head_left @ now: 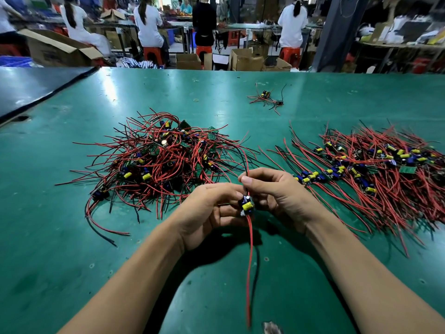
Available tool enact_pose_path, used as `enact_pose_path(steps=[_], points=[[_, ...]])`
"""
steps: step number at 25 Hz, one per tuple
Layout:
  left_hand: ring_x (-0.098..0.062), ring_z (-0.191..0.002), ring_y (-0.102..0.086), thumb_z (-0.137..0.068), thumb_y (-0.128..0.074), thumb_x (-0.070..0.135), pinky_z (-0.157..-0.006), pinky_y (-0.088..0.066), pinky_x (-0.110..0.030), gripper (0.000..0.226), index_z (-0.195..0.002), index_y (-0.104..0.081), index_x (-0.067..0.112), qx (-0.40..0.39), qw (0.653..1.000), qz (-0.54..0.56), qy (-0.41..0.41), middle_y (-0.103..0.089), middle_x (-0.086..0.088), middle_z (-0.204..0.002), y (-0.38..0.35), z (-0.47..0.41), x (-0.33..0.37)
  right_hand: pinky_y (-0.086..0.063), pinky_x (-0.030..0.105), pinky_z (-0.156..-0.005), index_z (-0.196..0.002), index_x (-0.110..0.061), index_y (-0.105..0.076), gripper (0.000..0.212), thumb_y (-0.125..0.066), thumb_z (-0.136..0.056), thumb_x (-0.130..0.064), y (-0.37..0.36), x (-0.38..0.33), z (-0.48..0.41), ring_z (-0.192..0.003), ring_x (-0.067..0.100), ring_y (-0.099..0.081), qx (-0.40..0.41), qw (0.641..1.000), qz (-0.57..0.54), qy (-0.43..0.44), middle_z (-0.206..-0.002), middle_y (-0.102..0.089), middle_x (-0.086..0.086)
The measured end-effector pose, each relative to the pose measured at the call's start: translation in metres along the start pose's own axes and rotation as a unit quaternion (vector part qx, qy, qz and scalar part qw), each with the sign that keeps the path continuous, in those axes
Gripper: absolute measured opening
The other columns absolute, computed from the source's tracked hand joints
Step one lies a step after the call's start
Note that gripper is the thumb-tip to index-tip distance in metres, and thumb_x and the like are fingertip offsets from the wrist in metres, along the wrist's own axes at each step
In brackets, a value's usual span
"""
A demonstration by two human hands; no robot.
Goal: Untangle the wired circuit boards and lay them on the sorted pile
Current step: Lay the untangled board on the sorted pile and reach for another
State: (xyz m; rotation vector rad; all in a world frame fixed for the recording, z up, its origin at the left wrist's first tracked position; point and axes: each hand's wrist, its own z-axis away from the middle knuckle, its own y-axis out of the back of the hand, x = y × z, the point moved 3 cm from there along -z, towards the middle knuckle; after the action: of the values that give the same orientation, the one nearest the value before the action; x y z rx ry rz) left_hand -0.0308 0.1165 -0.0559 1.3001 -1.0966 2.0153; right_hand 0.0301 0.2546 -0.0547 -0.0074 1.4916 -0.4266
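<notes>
A small circuit board (246,205) with a yellow capacitor hangs between my hands above the green table (72,237). My left hand (207,213) holds it with curled fingers from the left. My right hand (277,191) pinches its upper red and black wires between thumb and forefinger. A long red wire (250,273) dangles from the board toward me. The tangled pile (163,160) of boards and wires lies just beyond my left hand. The sorted pile (375,169), with wires combed in one direction, lies to the right of my right hand.
Two stray boards with wires (266,98) lie farther back on the table, a rubber band (196,100) near them. A dark mat (31,90) covers the far left corner. Beyond the table, people sit on red stools at benches among cardboard boxes.
</notes>
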Motion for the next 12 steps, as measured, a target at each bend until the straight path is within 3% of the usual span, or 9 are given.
enact_pose_path(steps=[4, 8, 12], points=[[-0.021, -0.059, -0.062, -0.087, -0.064, 0.006, -0.054, -0.053, -0.027, 0.006, -0.089, -0.070, 0.004, 0.062, 0.997, -0.036, -0.022, -0.070, -0.018, -0.083, -0.002, 0.000, -0.002, -0.044, 0.014, -0.046, -0.078, -0.017, -0.077, 0.027, -0.089, -0.057, -0.027, 0.003, 0.003, 0.002, -0.049, 0.008, -0.053, -0.013, 0.998, -0.007, -0.053, -0.071, -0.068, 0.003], [-0.018, -0.058, -0.045, -0.084, -0.065, 0.001, -0.053, -0.032, -0.025, 0.015, -0.071, -0.066, 0.008, 0.093, 0.993, -0.065, -0.031, -0.058, -0.015, -0.072, -0.003, 0.002, -0.003, -0.044, 0.012, -0.047, -0.084, -0.014, -0.078, 0.027, -0.088, -0.061, -0.024, 0.010, 0.003, 0.002, -0.050, 0.006, -0.053, -0.023, 0.998, 0.007, -0.058, -0.077, -0.069, 0.003], [-0.016, -0.053, -0.045, -0.085, -0.064, 0.000, -0.047, -0.031, -0.022, 0.019, -0.068, -0.062, 0.009, 0.087, 0.991, -0.099, -0.036, -0.058, -0.008, -0.065, -0.005, 0.002, -0.002, -0.041, 0.012, -0.046, -0.077, -0.015, -0.078, 0.029, -0.091, -0.053, -0.025, 0.015, 0.002, -0.003, -0.049, 0.005, -0.052, 0.020, 0.999, 0.036, -0.017, -0.072, -0.068, -0.001]])
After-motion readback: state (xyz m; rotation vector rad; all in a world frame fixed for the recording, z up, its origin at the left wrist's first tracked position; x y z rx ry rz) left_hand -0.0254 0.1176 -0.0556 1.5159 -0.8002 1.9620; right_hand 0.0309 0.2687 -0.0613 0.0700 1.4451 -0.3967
